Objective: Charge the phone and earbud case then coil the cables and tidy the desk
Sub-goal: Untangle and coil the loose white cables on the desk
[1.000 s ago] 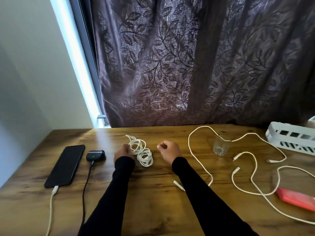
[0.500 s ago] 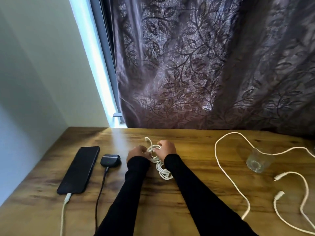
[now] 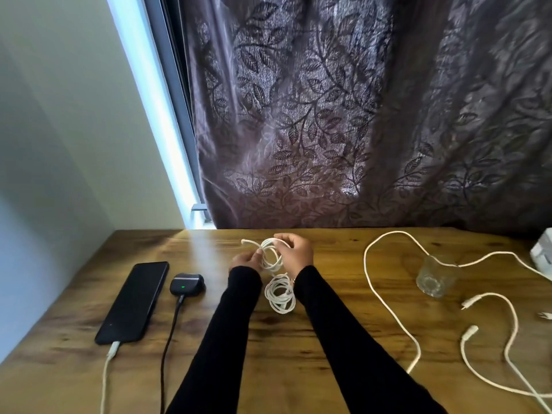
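A black phone (image 3: 134,303) lies at the desk's left with a white cable (image 3: 109,369) plugged into its near end. Beside it sits a dark earbud case (image 3: 186,283) showing a green light, with a black cable (image 3: 170,333) plugged in. Between my hands is a white coiled cable (image 3: 276,276): my left hand (image 3: 245,259) pinches its upper loops from the left, and my right hand (image 3: 295,253) grips the top of the loops. The lower coil rests on the wooden desk (image 3: 328,294). A long loose white cable (image 3: 385,306) snakes to the right.
A clear glass (image 3: 434,277) stands right of centre with a cable draped over it. More loose white cables (image 3: 507,339) lie at the far right, and a white basket corner (image 3: 542,252) shows at the right edge. A patterned curtain hangs behind the desk.
My right hand came across to the coiled cable and took hold of it; both hands have lifted its upper loops. The view has swung left.
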